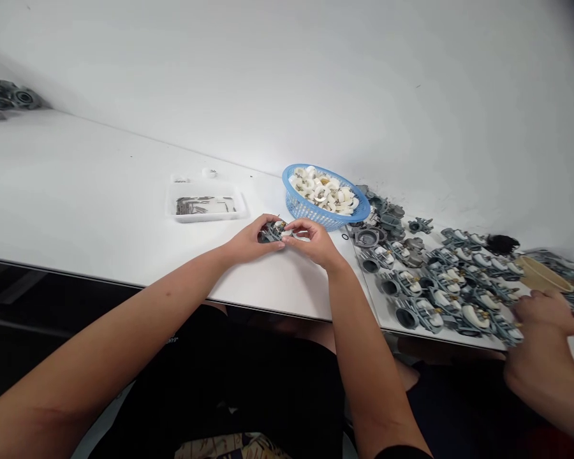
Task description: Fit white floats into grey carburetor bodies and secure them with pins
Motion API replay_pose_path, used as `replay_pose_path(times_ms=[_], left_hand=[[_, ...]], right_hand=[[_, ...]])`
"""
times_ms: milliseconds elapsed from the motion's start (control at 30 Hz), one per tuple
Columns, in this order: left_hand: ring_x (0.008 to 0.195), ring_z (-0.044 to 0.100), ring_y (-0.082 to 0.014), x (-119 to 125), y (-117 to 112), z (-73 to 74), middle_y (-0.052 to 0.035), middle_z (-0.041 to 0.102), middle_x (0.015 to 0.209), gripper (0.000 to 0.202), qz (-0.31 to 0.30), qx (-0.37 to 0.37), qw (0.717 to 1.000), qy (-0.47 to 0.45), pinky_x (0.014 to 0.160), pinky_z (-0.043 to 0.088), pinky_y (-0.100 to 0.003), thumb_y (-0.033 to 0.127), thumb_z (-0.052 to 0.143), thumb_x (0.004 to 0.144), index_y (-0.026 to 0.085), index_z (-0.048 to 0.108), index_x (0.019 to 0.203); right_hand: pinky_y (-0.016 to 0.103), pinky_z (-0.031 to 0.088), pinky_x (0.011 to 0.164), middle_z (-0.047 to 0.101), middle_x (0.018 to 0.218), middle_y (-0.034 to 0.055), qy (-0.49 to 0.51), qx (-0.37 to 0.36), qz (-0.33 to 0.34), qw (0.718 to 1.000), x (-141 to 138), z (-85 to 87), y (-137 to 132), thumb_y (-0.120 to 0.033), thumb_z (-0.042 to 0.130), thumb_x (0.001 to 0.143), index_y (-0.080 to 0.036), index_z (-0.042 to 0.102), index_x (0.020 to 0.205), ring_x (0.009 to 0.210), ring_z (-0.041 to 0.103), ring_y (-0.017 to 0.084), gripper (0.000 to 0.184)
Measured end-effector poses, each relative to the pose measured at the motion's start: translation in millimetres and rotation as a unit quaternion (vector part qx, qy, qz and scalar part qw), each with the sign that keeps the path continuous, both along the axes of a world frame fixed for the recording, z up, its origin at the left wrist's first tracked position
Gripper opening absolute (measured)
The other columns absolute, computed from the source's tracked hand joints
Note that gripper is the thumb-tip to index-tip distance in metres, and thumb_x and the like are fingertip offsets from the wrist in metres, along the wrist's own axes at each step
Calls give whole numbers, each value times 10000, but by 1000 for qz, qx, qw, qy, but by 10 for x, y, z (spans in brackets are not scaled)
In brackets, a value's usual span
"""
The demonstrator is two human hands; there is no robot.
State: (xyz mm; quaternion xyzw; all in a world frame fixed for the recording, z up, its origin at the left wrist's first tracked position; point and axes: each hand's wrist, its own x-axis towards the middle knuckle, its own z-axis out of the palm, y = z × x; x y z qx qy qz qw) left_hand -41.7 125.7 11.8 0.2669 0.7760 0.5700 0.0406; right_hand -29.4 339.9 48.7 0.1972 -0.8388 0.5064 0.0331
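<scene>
A small grey metal carburetor body (269, 232) is held just above the white table by my left hand (243, 245), its fingers and thumb wrapped round the casting. My right hand (317, 245) meets it from the other side, thumb and fingers pinched at a white plastic float (286, 233) on the body. The fingertips partly cover the float, so its exact seating is hidden. Just behind my right hand stands a blue basket (326, 221) heaped with white floats (321, 191). Behind my left hand lies a clear plastic tray (205, 218) with thin metal pins.
Several carburetors with white floats (442, 299) stand in rows on the right, with bare bodies (367, 238) beside the basket. A co-worker's hand (548, 312) is at the far right near a tan container (543, 274). More castings (14, 95) lie far left. A black ring (345, 236) lies near the basket.
</scene>
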Motion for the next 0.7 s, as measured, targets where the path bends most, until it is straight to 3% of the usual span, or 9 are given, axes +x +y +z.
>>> replay_pose_path(times_ms=[167, 400, 700], left_hand=[[1354, 491, -301, 23, 10, 37, -104, 524, 1455, 707, -8, 15, 1000, 6, 1162, 368, -462, 539, 723, 798, 228, 490, 1389], [1130, 612, -270, 57, 26, 118, -105, 623, 1253, 642, 5, 56, 997, -53, 971, 493, -426, 472, 772, 754, 189, 514, 1269], [990, 611, -221, -36, 59, 33, -76, 621, 1100, 609, 33, 103, 991, -75, 861, 486, -370, 295, 856, 657, 181, 513, 1147]], right_hand=[[430, 441, 1014, 681, 1108, 41, 13, 22, 16, 1000, 3, 16, -8, -467, 765, 791, -240, 694, 980, 1058, 611, 226, 304], [484, 424, 1078, 634, 1245, 79, -15, 23, -2, 1000, 14, 15, -15, -499, 828, 715, -238, 597, 1171, 1220, 569, 270, 573], [547, 398, 1158, 603, 1387, 109, -57, 43, 34, 997, 5, 4, -57, -534, 819, 736, -272, 585, 1307, 1308, 562, 335, 670]])
